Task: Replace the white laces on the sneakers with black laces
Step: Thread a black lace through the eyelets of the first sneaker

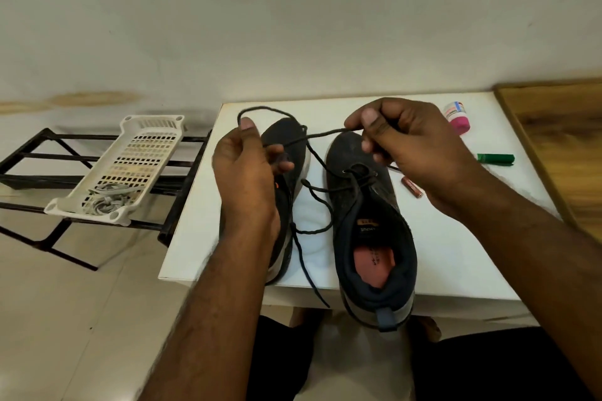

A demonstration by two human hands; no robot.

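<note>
Two dark sneakers stand on the white table (456, 254), toes pointing away from me. The right sneaker (371, 231) has a black lace (312, 153) threaded through its lowest eyelets near the toe. My right hand (410, 146) pinches one stretch of that lace above the right sneaker's toe. My left hand (247, 172) holds the other stretch above the left sneaker (286, 153), which it partly hides. A second black lace (312, 225) lies loose on the table between the shoes. The white laces (106, 198) lie in a white plastic basket.
The white basket (130, 153) rests on a black metal rack (32, 169) left of the table. A pink-capped tube (457, 115), a green marker (495, 158) and a small red battery (413, 187) lie on the table's right side. A wooden surface (560, 127) adjoins the table.
</note>
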